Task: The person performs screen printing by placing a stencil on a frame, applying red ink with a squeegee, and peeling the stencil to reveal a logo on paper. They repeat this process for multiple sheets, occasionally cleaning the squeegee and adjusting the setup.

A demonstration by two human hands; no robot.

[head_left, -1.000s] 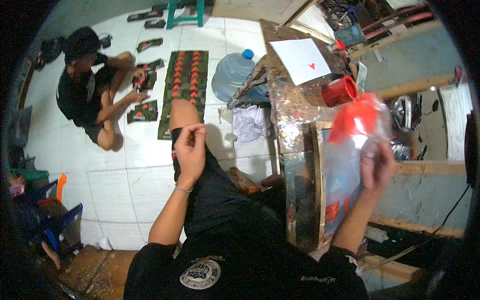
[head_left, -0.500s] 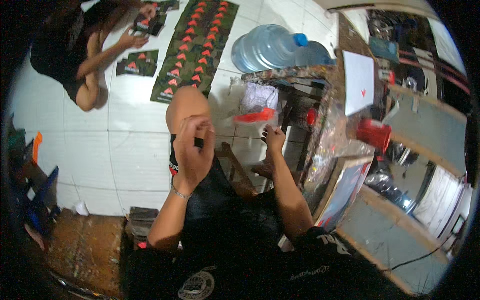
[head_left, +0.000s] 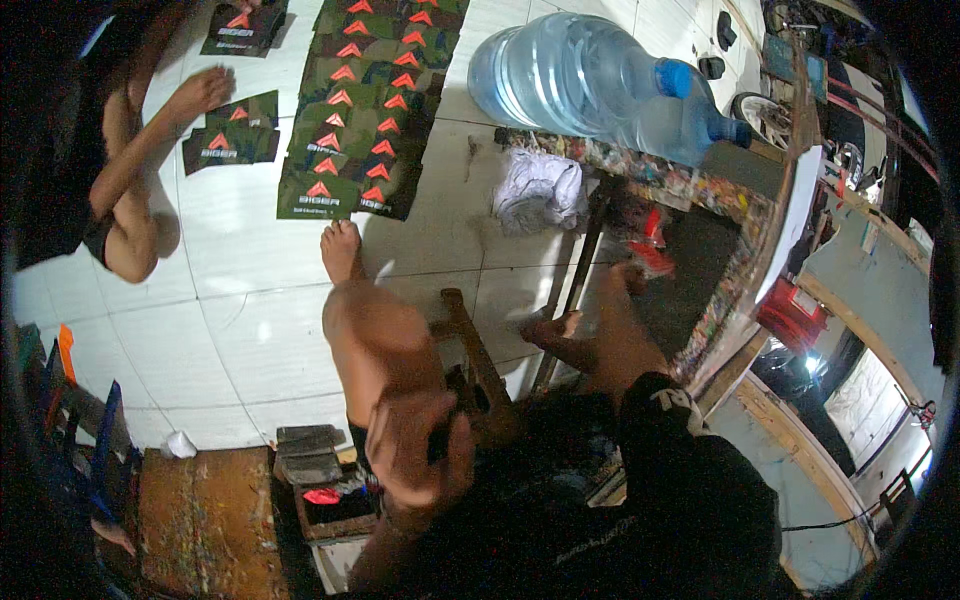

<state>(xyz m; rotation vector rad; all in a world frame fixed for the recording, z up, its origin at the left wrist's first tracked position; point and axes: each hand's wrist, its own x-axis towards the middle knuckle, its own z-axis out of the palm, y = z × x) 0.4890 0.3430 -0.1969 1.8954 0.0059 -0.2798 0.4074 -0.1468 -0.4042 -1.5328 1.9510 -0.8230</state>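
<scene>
My right hand (head_left: 628,278) reaches under the cluttered tabletop at the right, its fingers dim in shadow. At its fingertips is a red piece in clear plastic (head_left: 654,258), which the hand seems to grip. My left hand (head_left: 415,455) hovers by my bent knee, blurred, with fingers loosely curled, the thumb apart and nothing visible in it. Beyond my foot, overlapping camouflage packets (head_left: 345,122) with red arrow marks lie in two long rows on the floor.
Large blue water bottles (head_left: 560,80) lie near the stained tabletop (head_left: 640,160). A white cloth bundle (head_left: 540,190) sits below its edge. At the left, a person's hand (head_left: 203,90) is above more packets (head_left: 230,148). A wooden board (head_left: 205,520) lies lower left.
My right hand has moved right, under the tabletop, along with the red piece in clear plastic. My left hand has dropped lower. The whole view has shifted; the person's hand at left moved away from a packet.
</scene>
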